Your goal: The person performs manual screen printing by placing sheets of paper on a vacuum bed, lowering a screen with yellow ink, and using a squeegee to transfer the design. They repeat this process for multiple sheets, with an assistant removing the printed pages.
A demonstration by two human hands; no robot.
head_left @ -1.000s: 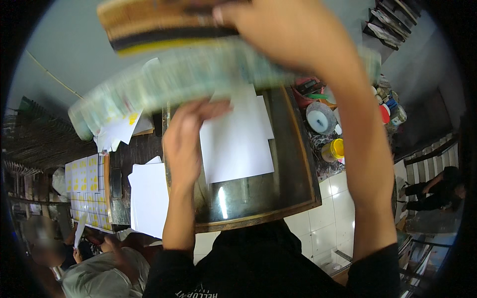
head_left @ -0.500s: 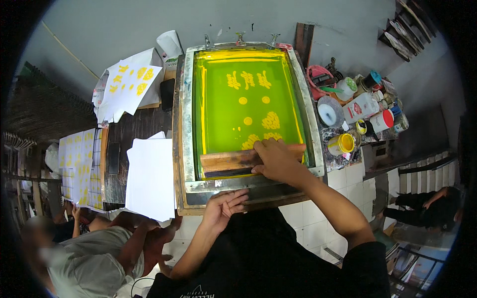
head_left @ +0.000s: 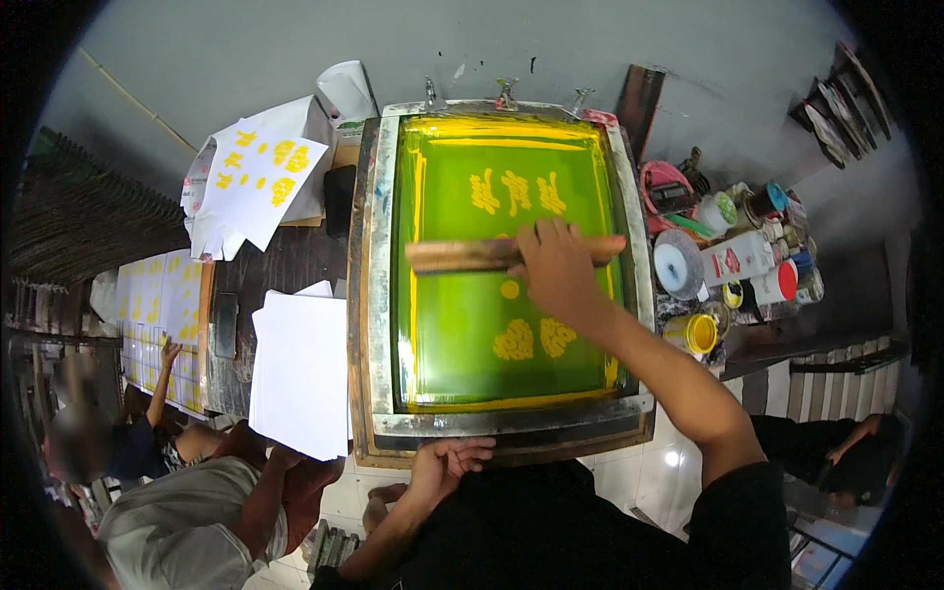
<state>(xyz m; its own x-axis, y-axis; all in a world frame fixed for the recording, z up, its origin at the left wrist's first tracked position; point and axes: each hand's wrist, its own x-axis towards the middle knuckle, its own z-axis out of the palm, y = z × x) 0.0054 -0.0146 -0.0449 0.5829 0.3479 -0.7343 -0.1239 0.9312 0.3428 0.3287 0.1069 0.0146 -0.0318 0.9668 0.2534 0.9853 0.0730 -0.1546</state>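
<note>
A wooden-handled squeegee (head_left: 462,257) lies across the middle of a green printing screen (head_left: 462,334), with my right hand (head_left: 554,261) wrapped over its right half. Yellow stencil marks show on the mesh above and below the squeegee, and yellow ink lines its edges. A pale metal frame (head_left: 492,423) surrounds the mesh. My left hand (head_left: 450,466) is palm up just below the frame's near edge, fingers loosely curled and apart, holding nothing. Whether it touches the wooden base cannot be made out.
Left of the screen lie a stack of white paper (head_left: 300,374), a phone (head_left: 225,324) and yellow-printed sheets (head_left: 258,177). Ink tubs and bottles crowd the right, including a yellow ink jar (head_left: 691,334). Two people sit at lower left; another person is at far right.
My right hand has pushed the squeegee from the near end to the screen's middle, uncovering lower yellow marks. My left hand stays near the frame's front edge. A co-worker's arm has reached up toward printed sheets.
</note>
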